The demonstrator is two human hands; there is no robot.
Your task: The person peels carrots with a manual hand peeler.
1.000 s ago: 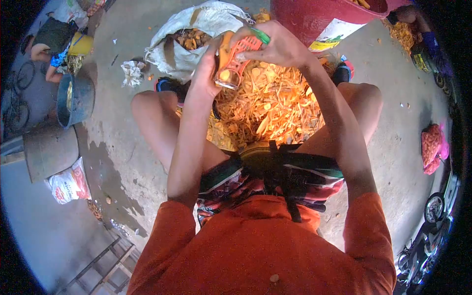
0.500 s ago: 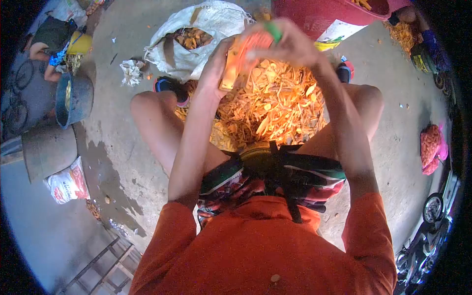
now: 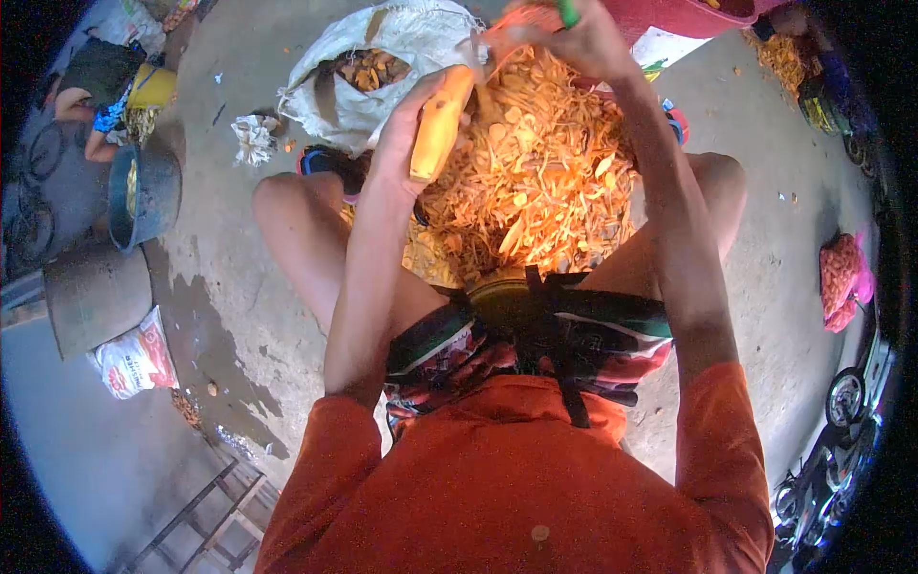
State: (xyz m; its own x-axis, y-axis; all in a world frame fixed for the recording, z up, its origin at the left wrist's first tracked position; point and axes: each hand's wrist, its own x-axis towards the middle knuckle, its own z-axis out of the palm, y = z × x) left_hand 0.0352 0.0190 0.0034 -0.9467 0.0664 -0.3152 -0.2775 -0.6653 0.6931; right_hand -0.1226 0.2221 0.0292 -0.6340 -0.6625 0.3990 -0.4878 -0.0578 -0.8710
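My left hand [image 3: 404, 134] is wrapped around a peeled sweet potato [image 3: 440, 129], smooth and yellow-orange, tilted with its upper end away from me. My right hand [image 3: 593, 46] is closed on a peeler [image 3: 568, 11] with green and orange parts, near the top edge of the view and apart from the sweet potato. Below both hands, a large heap of orange peelings [image 3: 535, 191] covers the floor between my legs. Just beyond my left hand, a white woven sack [image 3: 316, 100] lies open with brownish-orange pieces inside.
A red tub [image 3: 660, 14] stands at the top right. A blue-grey tub [image 3: 158, 191] is at the left, by another person's gloved hand [image 3: 108, 117]. A pink net bag [image 3: 841, 277] lies at the right, with motorcycles [image 3: 841, 402] below it. A printed sack [image 3: 134, 359] sits lower left.
My right hand has swung up and away with the peeler, leaving the sweet potato in plain view. My left hand has stayed nearly in place, slightly lower.
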